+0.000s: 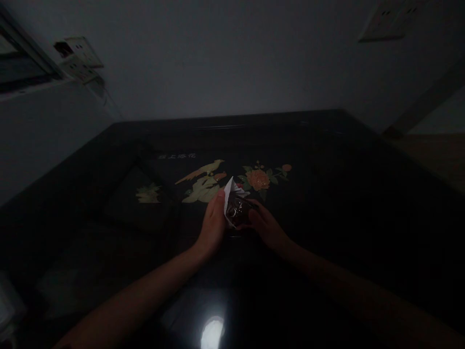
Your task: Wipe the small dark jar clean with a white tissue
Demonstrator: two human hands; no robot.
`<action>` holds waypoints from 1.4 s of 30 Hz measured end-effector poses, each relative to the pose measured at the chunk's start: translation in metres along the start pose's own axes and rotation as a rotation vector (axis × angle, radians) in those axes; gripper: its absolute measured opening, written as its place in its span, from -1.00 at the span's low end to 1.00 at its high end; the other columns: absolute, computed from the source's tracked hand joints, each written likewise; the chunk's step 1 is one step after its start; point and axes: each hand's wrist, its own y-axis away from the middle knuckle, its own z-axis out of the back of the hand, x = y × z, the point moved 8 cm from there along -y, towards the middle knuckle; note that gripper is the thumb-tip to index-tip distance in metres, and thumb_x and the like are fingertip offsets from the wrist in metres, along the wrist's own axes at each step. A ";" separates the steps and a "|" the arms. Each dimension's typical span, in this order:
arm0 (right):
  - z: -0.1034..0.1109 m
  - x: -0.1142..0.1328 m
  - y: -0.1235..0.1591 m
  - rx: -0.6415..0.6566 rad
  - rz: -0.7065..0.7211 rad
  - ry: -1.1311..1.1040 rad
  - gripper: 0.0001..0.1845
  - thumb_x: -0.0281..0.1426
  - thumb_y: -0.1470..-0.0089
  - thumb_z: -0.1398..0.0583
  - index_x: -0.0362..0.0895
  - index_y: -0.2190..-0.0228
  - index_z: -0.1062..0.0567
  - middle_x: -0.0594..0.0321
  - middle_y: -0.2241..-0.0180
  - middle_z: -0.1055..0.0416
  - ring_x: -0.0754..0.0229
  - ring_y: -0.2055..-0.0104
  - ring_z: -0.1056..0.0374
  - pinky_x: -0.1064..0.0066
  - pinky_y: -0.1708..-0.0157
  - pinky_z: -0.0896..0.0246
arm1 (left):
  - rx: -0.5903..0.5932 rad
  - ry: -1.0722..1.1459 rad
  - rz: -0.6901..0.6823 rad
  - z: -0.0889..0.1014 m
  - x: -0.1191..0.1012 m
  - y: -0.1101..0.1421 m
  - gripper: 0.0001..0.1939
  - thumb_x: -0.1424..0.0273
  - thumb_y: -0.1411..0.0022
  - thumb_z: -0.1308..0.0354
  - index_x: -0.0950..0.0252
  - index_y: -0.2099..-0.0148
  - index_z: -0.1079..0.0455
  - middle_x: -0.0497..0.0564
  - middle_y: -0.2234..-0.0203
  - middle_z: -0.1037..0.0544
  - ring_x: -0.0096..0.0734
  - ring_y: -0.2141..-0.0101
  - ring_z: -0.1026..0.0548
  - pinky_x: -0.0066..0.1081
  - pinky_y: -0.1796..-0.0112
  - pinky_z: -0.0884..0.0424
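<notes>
Two hands (pixel 213 219) (pixel 268 228), grip clasping shiny dark packet (pixel 237 209), black tabletop (pixel 236 264) below

A glossy black tabletop (pixel 319 145), decorated with a long-tailed bird (pixel 208 169) and an orange flower (pixel 258 180), meets a plain wall (pixel 232 58). Wall sockets (pixel 78 69) sit upper left; a socket plate (pixel 385 23) is upper right.

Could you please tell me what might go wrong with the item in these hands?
The dark shiny item could slip, being held between the left hand and right hand over a glossy tabletop. The thin, creased white piece at the left hand might tear if pulled. In such dim light, a poor grip could go unnoticed.
</notes>
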 end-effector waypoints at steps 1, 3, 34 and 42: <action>0.001 0.001 0.001 -0.008 0.019 0.039 -0.43 0.07 0.06 -0.21 -0.08 0.16 -0.35 0.17 0.20 -0.43 0.15 0.26 -0.42 0.28 0.28 -0.40 | 0.016 -0.062 -0.054 -0.001 -0.005 0.002 -0.51 0.10 -0.33 0.16 0.32 0.01 -0.42 0.12 0.14 -0.56 -0.20 0.16 -0.52 -0.25 0.11 -0.42; 0.003 0.005 0.004 -0.039 0.072 0.121 -0.43 0.06 0.04 -0.21 -0.09 0.15 -0.34 0.17 0.20 -0.44 0.11 0.19 -0.41 0.26 0.18 -0.35 | 0.065 -0.178 -0.209 -0.005 -0.018 0.007 -0.53 0.17 -0.37 0.21 0.33 -0.04 -0.38 0.14 0.04 -0.50 -0.21 0.04 -0.45 -0.24 -0.01 -0.32; 0.000 0.004 -0.001 0.120 0.022 0.070 -0.32 -0.04 0.10 -0.30 -0.09 -0.01 -0.36 0.11 0.05 -0.45 0.02 -0.04 -0.34 0.15 -0.05 -0.21 | 0.152 -0.091 -0.212 -0.004 -0.021 -0.005 -0.56 0.15 -0.31 0.08 0.31 0.01 -0.45 0.10 0.04 -0.51 -0.20 0.04 -0.44 -0.30 -0.04 -0.26; -0.002 -0.002 -0.002 0.116 -0.048 -0.026 -0.35 -0.20 0.23 -0.41 -0.05 0.07 -0.40 0.19 0.11 -0.50 0.03 0.02 -0.40 0.07 -0.04 -0.23 | 0.147 -0.055 -0.222 0.001 -0.021 -0.012 -0.58 0.19 -0.27 0.00 0.24 -0.09 -0.38 0.05 -0.11 -0.40 -0.18 -0.13 -0.30 -0.25 -0.14 -0.14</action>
